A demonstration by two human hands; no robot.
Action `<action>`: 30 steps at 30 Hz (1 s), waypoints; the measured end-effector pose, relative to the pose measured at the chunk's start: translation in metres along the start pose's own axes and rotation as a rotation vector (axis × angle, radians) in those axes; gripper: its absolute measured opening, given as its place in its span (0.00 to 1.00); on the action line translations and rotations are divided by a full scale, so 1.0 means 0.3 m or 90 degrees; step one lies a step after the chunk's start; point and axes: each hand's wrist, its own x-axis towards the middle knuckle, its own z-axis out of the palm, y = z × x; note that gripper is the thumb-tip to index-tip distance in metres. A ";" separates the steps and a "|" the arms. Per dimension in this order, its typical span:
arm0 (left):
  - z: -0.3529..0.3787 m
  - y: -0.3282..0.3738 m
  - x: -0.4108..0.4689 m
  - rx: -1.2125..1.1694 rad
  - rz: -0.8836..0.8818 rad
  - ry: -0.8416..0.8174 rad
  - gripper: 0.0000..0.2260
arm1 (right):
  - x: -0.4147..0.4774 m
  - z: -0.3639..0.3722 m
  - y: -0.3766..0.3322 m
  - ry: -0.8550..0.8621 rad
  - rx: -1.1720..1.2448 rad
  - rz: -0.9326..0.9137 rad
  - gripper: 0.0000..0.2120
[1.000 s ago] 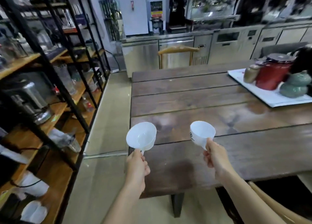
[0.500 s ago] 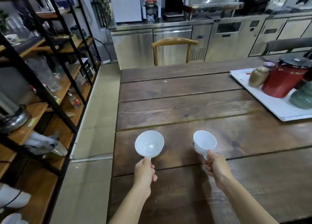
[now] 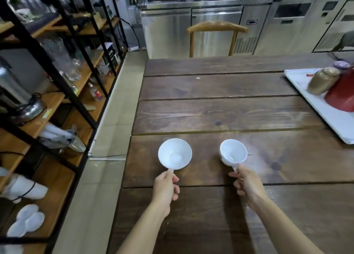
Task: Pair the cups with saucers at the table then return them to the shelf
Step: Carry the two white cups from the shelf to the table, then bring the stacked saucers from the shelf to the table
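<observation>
Shelving [image 3: 63,92] of black metal and wood filled the left of the frame. White saucers [image 3: 26,222] lay on its board at lower left, and glassware [image 3: 63,62] stood higher up. At lower centre, the left hand [image 3: 165,190] had its fingers curled, pinching the handle of the left cup [image 3: 174,154]. This cup was white, mouth tipped toward the camera, over the near left part of the table [image 3: 220,115]. Just right of centre, the right hand [image 3: 247,184] pinched the handle of the right cup [image 3: 233,152], white with a dark mark on its side. The cups were apart. Whether either base touched the wood could not be told. A wooden chair [image 3: 216,26] stood at the table's far edge, upper centre. At the right edge a white tray [image 3: 335,119] carried a brown jar [image 3: 322,80] touching a red pot [image 3: 342,92], well apart from both cups.
</observation>
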 end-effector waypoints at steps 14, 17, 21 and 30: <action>-0.128 0.002 -0.037 0.330 0.181 0.132 0.27 | -0.081 -0.076 -0.080 0.210 -0.578 -0.278 0.29; -0.187 0.009 -0.086 0.474 0.328 0.243 0.29 | -0.120 -0.039 -0.107 0.185 -0.676 -0.406 0.29; -0.310 -0.017 -0.181 0.558 0.392 0.309 0.31 | -0.236 0.089 -0.087 0.094 -0.695 -0.534 0.33; -0.855 -0.155 -0.441 0.523 0.409 0.449 0.34 | -0.628 0.543 0.046 -0.100 -0.757 -0.721 0.38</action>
